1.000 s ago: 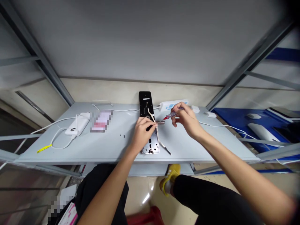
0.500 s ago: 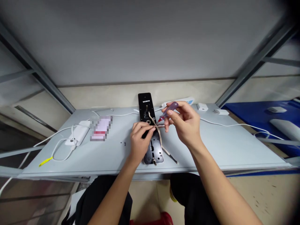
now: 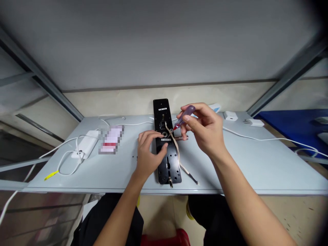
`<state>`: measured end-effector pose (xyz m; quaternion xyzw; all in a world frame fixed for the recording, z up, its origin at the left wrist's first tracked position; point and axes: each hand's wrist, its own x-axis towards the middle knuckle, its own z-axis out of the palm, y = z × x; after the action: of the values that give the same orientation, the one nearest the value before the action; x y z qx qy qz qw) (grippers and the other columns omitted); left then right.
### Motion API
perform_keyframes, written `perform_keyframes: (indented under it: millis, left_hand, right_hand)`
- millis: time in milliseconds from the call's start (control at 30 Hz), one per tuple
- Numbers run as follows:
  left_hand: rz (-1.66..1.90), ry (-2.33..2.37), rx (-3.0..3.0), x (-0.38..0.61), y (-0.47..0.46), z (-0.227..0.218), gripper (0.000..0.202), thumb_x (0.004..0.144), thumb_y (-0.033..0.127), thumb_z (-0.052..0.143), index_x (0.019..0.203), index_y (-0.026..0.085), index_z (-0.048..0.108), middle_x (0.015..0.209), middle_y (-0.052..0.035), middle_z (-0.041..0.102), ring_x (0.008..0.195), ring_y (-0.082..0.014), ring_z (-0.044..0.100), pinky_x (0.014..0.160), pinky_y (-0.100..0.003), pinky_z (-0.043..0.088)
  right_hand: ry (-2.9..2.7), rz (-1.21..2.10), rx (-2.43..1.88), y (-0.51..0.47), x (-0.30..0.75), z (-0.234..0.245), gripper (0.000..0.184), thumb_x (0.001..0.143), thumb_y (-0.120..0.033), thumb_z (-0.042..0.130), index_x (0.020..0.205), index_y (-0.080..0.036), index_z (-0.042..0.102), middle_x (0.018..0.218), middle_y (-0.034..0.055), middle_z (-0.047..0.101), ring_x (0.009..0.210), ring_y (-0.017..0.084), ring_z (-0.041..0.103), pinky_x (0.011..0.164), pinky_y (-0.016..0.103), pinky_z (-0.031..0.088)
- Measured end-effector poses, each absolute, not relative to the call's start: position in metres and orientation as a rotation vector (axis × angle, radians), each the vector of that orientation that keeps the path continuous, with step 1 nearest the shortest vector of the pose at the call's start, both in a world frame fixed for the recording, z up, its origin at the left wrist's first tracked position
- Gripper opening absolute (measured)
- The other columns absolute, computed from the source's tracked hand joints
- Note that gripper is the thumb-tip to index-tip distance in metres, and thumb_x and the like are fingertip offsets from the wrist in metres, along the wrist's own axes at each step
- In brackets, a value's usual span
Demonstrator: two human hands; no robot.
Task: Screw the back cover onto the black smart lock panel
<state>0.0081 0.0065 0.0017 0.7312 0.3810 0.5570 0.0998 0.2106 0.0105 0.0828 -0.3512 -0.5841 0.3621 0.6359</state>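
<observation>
A long black metal plate (image 3: 161,164), like a door lock panel, lies lengthwise on the table, with holes, a round opening and small white labels. Across it runs a cream-sleeved cable (image 3: 177,150) with a dark plug end near the front edge. My right hand (image 3: 205,128) grips a screwdriver (image 3: 185,116) by its translucent purple handle; its tip points down-left toward the plate's middle. Over the plate's left side my left hand (image 3: 151,150) is open, thumb and fingers apart with nothing between them. A metal bar, perhaps the lock's handle (image 3: 183,138), sticks out at the right.
Left on the table (image 3: 217,171) are a white power bank-like block (image 3: 86,145) with a white cable and yellow tag (image 3: 51,175), and a blurred-out phone-like item (image 3: 112,139). White adapters (image 3: 230,115) stand at the back right. A white cable (image 3: 258,139) trails right.
My left fingers have parted and drawn back left from the plate's middle and the screwdriver tip. My right hand still holds the screwdriver; the view has shifted slightly.
</observation>
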Motion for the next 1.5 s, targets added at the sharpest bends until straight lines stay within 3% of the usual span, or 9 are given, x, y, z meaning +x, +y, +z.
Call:
perform_keyframes:
  millis: [167,367,667,1167,1500]
  left_hand:
    - [1.485,1.157,2.298,0.007,0.01,-0.006,0.024,0.094,0.006,0.074,0.104,0.028,0.076,0.118,-0.0058,0.074,0.12,-0.0278,0.065,0.108,-0.049,0.056]
    - [1.354,1.181,2.408,0.008,0.015,-0.015,0.023,0.096,0.01,0.08,0.109,0.029,0.08,0.131,-0.0079,0.071,0.131,-0.0305,0.058,0.115,-0.055,0.054]
    - [1.277,1.25,2.355,0.009,0.012,-0.014,0.023,0.096,0.014,0.082,0.111,0.032,0.083,0.148,-0.0095,0.063,0.14,-0.0341,0.054,0.114,-0.057,0.056]
    - [1.223,1.272,2.345,0.007,0.009,-0.02,0.025,0.099,0.016,0.08,0.117,0.034,0.082,0.155,-0.0081,0.06,0.147,-0.034,0.049,0.118,-0.057,0.054]
    - [1.202,1.277,2.353,0.007,0.007,-0.018,0.021,0.102,0.017,0.078,0.116,0.033,0.082,0.154,-0.0081,0.059,0.147,-0.0319,0.049,0.119,-0.055,0.055]
  right_hand:
    - [-1.405,0.847,-0.866,0.01,0.217,0.073,0.026,0.096,-0.042,0.087,0.117,-0.029,0.081,0.094,0.0024,0.077,0.061,0.015,0.066,0.051,0.031,0.06]
    - [-1.363,0.889,-0.821,0.007,0.221,0.056,0.021,0.094,-0.036,0.089,0.114,-0.029,0.085,0.091,0.0022,0.079,0.059,0.013,0.065,0.049,0.029,0.057]
    - [-1.356,0.889,-0.893,0.012,0.223,0.05,0.021,0.094,-0.036,0.088,0.114,-0.029,0.085,0.093,0.0041,0.081,0.065,0.016,0.069,0.052,0.03,0.059]
    - [-1.35,0.837,-0.903,0.015,0.219,0.045,0.019,0.094,-0.033,0.088,0.113,-0.03,0.085,0.09,0.0031,0.08,0.056,0.014,0.064,0.046,0.03,0.057]
    - [-1.391,0.819,-0.814,0.016,0.22,0.042,0.022,0.097,-0.023,0.086,0.118,-0.029,0.086,0.091,0.0019,0.08,0.056,0.012,0.065,0.046,0.026,0.057]
